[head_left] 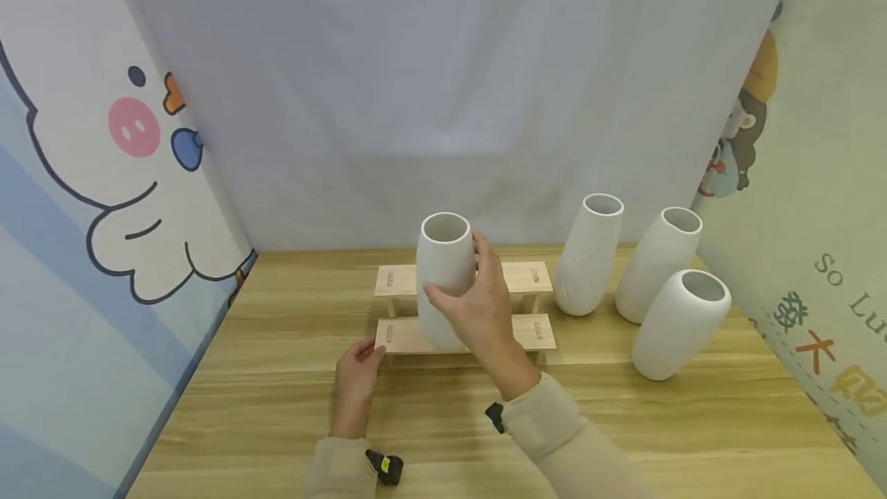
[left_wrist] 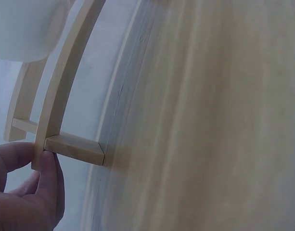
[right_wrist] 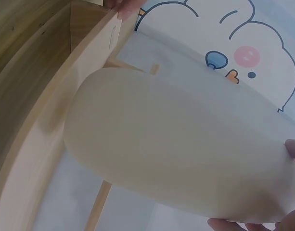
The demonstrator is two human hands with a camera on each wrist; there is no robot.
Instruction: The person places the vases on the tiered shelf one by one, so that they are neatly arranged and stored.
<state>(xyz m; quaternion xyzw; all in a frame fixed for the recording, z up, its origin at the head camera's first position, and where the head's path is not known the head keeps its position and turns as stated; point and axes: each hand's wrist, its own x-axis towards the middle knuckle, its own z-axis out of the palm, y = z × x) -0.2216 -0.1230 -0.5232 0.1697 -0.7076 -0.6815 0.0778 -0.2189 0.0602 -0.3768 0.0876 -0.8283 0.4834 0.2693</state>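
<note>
My right hand (head_left: 485, 313) grips a white vase (head_left: 443, 283) around its side, thumb in front and fingers behind. The vase stands roughly upright at the lower step of a two-tier wooden stand (head_left: 402, 336); whether its base bears on the step I cannot tell. It hides the middle of both tiers. At the stand's left end, my left hand (head_left: 356, 380) pinches the corner of the lower board; the left wrist view shows thumb and fingers on that board (left_wrist: 65, 77) beside its leg. In the right wrist view the vase (right_wrist: 176, 149) lies across most of the picture.
Three more white vases stand right of the stand: a slender one (head_left: 589, 260), one behind (head_left: 654, 272) and one nearer me (head_left: 675, 329). All are on the wooden table (head_left: 277, 399). A pale curtain (head_left: 333, 98) hangs behind, with printed walls on both sides.
</note>
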